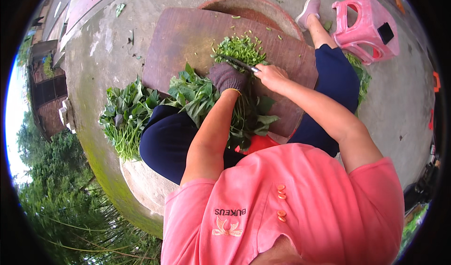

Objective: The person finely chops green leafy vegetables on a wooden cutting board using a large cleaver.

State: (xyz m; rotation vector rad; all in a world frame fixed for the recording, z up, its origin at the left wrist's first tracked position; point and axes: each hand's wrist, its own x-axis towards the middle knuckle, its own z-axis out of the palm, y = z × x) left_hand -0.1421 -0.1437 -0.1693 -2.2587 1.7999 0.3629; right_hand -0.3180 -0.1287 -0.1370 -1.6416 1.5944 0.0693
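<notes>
My left hand (227, 76), in a dark knitted glove, presses a bunch of leafy green stems (197, 92) onto a wooden board (176, 43). Bare and closed round the handle, my right hand (273, 75) holds a knife (239, 63). Its dark blade lies right beside the gloved fingers, at the cut end of the bunch. Beyond the blade is a loose heap of chopped green stems (241, 50), with stray bits scattered over the board. Long stems and leaves from the bunch hang between my forearms towards my lap. The gloved fingertips are hidden.
A round reddish basin (253, 8) sits partly under the board's far edge. More leafy stems (130, 117) are piled by my left knee. At the right, a pink plastic stool (370, 25) bears a dark phone-like object (385, 33). Leaf scraps dot the concrete floor (102, 53).
</notes>
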